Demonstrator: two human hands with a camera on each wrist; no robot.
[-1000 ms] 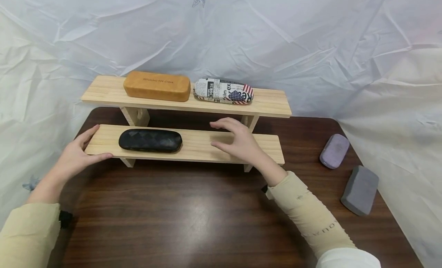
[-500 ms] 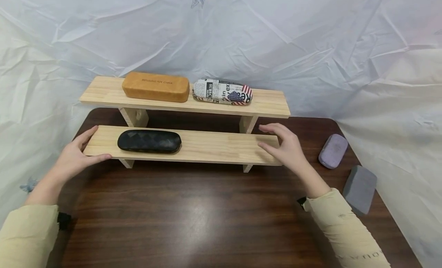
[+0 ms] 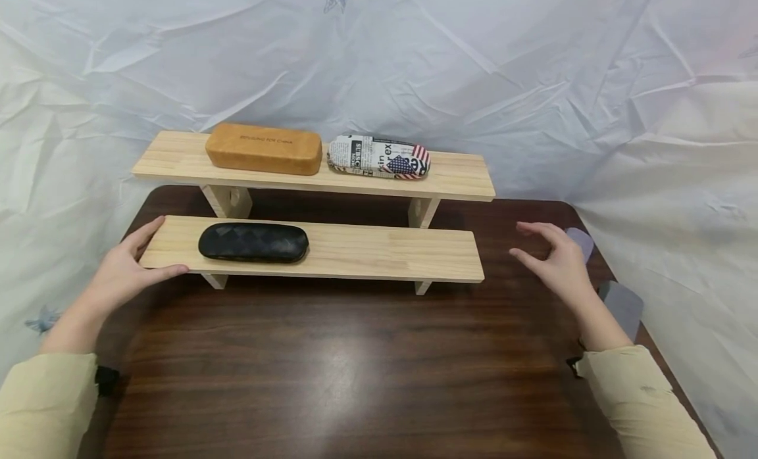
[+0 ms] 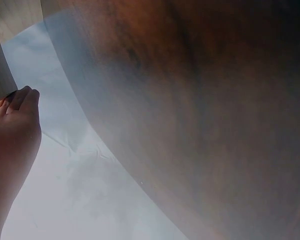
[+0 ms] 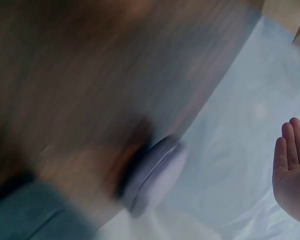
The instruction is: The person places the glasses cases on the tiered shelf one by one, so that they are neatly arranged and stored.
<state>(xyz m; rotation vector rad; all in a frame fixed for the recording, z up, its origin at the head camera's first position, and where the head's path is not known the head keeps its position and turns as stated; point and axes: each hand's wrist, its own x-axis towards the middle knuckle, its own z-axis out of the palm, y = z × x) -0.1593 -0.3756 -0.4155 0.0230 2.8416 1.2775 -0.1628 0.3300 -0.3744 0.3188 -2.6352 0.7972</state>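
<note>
In the head view my left hand (image 3: 121, 271) grips the left end of the lower board of a two-tier wooden shelf (image 3: 379, 252), thumb at the front edge and fingers at the back corner. A black checked glasses case (image 3: 253, 242) lies on that board's left half. On the upper tier sit an orange-brown glasses case (image 3: 264, 148) and a newspaper-print glasses case (image 3: 379, 157). My right hand (image 3: 559, 262) hovers right of the shelf, thumb and fingers apart, holding nothing. Beyond it a purple glasses case (image 3: 583, 241) is partly hidden; a grey glasses case (image 3: 623, 306) is partly behind my forearm.
The shelf stands toward the back of a dark brown wooden table (image 3: 331, 373). Pale crumpled sheeting (image 3: 379, 58) hangs behind and at both sides. Both loose cases lie near the table's right edge.
My right hand has travelled from above the lower board's right half, past its end, to near the purple case, covering part of it. My left hand stays at the board's left end.
</note>
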